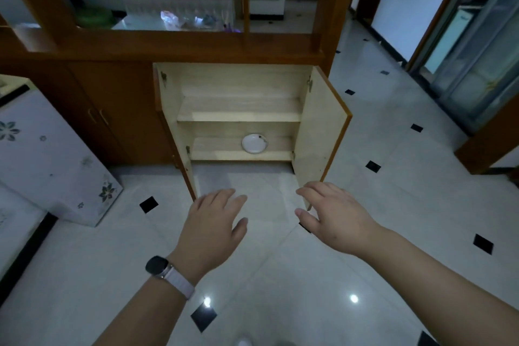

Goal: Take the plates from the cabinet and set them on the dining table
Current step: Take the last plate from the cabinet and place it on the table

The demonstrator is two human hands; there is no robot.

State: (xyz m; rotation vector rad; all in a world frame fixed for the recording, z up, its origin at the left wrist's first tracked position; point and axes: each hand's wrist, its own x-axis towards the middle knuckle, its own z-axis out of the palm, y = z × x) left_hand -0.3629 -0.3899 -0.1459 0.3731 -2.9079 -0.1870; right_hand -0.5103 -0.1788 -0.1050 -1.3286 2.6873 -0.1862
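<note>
The cabinet (238, 109) stands open, and white plates (254, 143) sit on its bottom shelf (219, 149), well away from both hands. The left hand (213, 229) and right hand (334, 216) hold nothing, fingers spread apart, so the person looks ready to bend and reach in. The two open doors (320, 132) stand at each side, and nothing blocks the way.

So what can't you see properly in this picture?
Head view:
- The plates: too small and dim to count; it may be one plate or a stack.
- The dining table: no clear sight of it.
- The things behind the glass: blurred by reflections.
- The lower shelf: its back is shadowed under the upper shelf.
- Both hands: palms face down, hidden.
</note>
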